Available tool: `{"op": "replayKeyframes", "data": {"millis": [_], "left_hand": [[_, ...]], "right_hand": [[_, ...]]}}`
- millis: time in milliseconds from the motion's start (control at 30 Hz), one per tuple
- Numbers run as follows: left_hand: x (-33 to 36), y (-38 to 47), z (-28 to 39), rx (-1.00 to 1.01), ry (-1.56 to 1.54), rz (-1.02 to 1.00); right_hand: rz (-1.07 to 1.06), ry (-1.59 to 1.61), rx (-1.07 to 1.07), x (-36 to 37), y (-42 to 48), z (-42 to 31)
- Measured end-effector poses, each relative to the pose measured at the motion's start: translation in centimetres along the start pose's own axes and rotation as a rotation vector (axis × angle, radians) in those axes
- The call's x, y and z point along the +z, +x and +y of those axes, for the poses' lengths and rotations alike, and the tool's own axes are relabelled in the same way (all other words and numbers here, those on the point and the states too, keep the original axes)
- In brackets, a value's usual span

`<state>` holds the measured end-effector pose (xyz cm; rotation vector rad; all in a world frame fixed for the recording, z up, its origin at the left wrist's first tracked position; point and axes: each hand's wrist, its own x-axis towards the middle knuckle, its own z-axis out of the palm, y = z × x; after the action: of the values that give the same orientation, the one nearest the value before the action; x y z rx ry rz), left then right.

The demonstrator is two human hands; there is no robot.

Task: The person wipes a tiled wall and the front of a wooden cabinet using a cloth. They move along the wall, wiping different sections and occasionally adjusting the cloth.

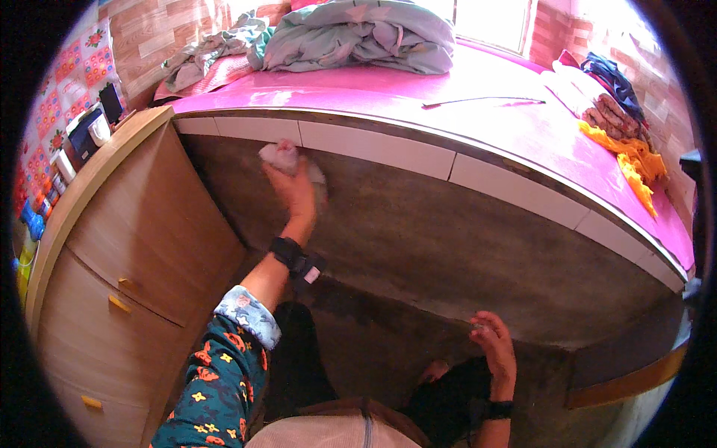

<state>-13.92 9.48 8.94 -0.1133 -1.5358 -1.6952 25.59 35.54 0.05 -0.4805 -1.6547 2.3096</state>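
My left hand [294,187] grips a whitish cloth [282,157], blurred at its edges. It is against the upper part of the dark front panel [392,224] of a raised platform, just below a strip of white tiles [375,148]. Some of the cloth also shows to the right of my wrist. Lower down on the right, my right hand [496,341] hangs in front of my knee with its fingers loosely bent. I see nothing clearly held in it; a small pale spot by its fingertips is too blurred to name.
On the left stands a wooden cabinet [129,241] with yellow handles; bottles and a mug [99,131] sit on its top. The platform's pink covering [347,92] bears a folded quilt [358,42], a thin dark stick [482,101], an orange cloth [633,154] and rolled bedding [610,112].
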Motion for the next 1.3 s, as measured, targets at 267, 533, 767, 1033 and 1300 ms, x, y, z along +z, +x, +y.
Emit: {"op": "replayKeyframes", "data": {"millis": [267,533,767,1033,1300], "left_hand": [[-0.6,-6.7,8.2,0.048,-0.133,-0.376],[3.2,-5.3,11.1,0.495,0.09,-0.3],[5.8,-14.9,16.6,0.508,-0.096,-0.736],[0.1,-0.2,6.3,0.591,0.197,-0.245],[-2.4,7.4,3.3,0.392,0.345,-0.071]], "right_hand": [[0.0,-0.034,0.015,-0.3,0.0,-0.1],[-0.005,-0.049,-0.019,-0.4,0.0,0.1],[0.018,-0.094,-0.006,0.3,0.2,0.0],[0.033,-0.107,0.04,-0.1,-0.3,0.3],[0.041,-0.16,-0.009,0.5,0.7,0.8]]}}
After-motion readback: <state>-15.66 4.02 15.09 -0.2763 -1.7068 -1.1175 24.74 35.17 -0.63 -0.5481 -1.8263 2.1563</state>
